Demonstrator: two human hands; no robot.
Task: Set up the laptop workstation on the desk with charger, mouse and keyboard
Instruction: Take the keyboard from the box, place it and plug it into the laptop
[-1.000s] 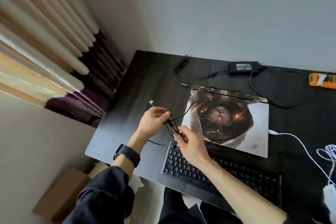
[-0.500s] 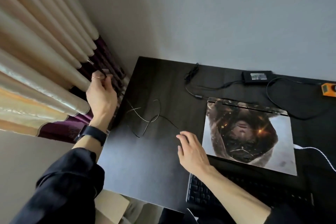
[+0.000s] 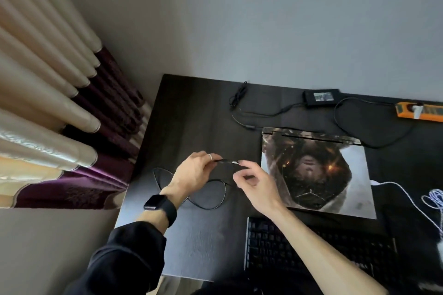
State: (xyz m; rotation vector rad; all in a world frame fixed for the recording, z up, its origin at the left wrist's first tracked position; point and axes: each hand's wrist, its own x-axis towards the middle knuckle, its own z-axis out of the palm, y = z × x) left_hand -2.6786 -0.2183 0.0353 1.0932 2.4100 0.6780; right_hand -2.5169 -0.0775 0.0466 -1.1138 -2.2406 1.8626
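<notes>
A closed laptop (image 3: 318, 170) with a picture on its lid lies on the dark desk (image 3: 191, 112). The black keyboard (image 3: 311, 251) sits in front of it. Its thin black cable (image 3: 211, 203) loops on the desk left of the laptop. My left hand (image 3: 194, 172) pinches that cable near its end. The metal USB plug (image 3: 236, 162) sticks out to the right, and the fingertips of my right hand (image 3: 256, 187) touch it. The black charger brick (image 3: 322, 97) rests at the back edge, its lead running toward the laptop's rear corner. A white mouse cable (image 3: 412, 201) lies at the right.
An orange power strip (image 3: 419, 110) lies at the back right against the wall. Cream and purple curtains (image 3: 60, 115) hang close to the desk's left edge. A grey wall stands behind the desk.
My left hand came back from the curtain to above the desk with the cable end. My right hand lifted off the desk and reached the plug. The view shifted left.
</notes>
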